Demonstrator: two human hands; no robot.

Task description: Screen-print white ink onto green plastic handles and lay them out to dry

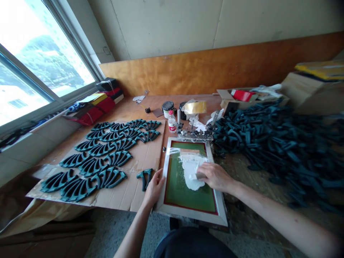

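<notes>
Screen frame (192, 214) lies flat on the bench (120, 113), straight ahead of the person, its long axis running away toward the clamp (195, 136). The right hand (215, 175) comes in over the right rail, nearer the white paste (195, 185), fingers pinched on a pale scraper (193, 176). Well apart, the left hand (154, 186) touches the left rail; whether it grips, I can't tell.
</notes>
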